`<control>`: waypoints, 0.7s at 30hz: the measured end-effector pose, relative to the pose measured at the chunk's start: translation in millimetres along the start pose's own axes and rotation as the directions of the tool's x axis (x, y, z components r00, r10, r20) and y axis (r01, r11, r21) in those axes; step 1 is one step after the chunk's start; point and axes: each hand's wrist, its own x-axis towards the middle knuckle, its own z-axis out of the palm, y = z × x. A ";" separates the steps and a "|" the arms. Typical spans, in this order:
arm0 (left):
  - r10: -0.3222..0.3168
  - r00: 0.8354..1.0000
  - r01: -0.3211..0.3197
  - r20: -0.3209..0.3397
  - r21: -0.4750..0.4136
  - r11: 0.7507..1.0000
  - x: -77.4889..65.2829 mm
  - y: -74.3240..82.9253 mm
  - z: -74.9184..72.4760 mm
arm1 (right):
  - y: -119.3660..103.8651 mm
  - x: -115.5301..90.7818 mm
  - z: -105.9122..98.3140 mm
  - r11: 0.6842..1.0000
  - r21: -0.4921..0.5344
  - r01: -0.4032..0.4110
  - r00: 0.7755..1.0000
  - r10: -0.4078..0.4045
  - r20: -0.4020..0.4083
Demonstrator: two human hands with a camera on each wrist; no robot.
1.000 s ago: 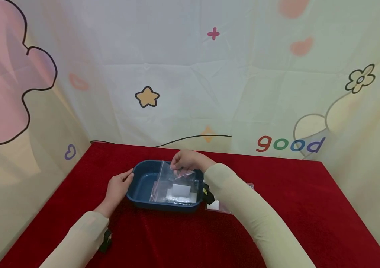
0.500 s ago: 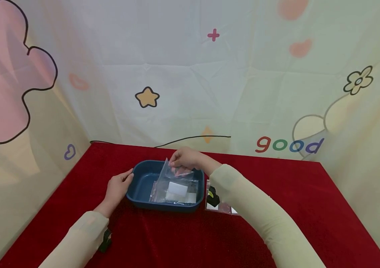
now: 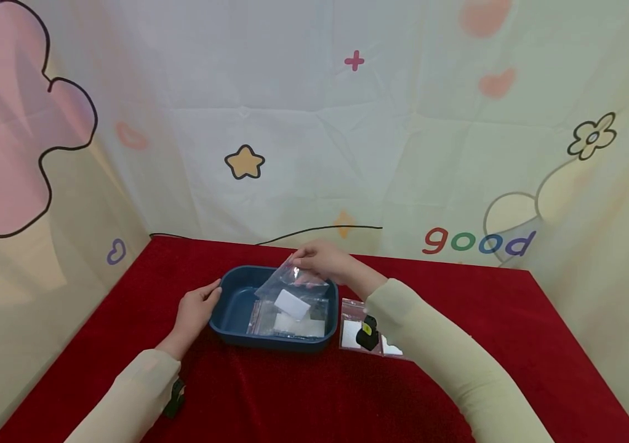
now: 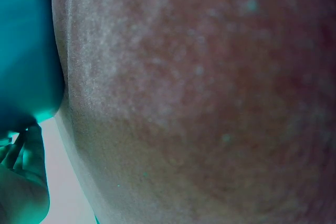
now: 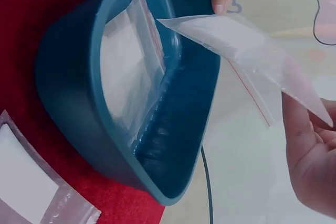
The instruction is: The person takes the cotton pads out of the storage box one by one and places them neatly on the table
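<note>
A blue plastic basin (image 3: 237,342) stands on the red cloth. My left hand (image 3: 195,311) grips its left rim between thumb and fingers; the left wrist view shows the fingers (image 4: 32,148) at the basin's edge. My right hand (image 3: 325,261) pinches a corner of a clear zip bag (image 5: 220,32) with a white piece inside. This bag hangs tilted over the basin's right half. Beneath it, more zip bags (image 5: 126,66) with white contents lie in the basin, overlapping, so their number is hidden.
Right of the basin, flat zip bags (image 3: 351,335) with white pieces lie on the red cloth (image 3: 270,394), partly hidden by the right sleeve. A printed curtain (image 3: 303,135) hangs behind the table. A black wrist camera (image 3: 367,335) sits at the right cuff.
My right hand has moved slightly right and upward, lifting the zip bag clear of the bags below and tilting it. The left hand stays on the basin's rim.
</note>
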 end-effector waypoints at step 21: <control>0.007 1.000 -0.007 0.002 -0.004 1.000 0.5 -1.9 1.1 | 43.2 -41.1 -43.7 0.938 0.345 -0.016 0.991 0.061 -0.118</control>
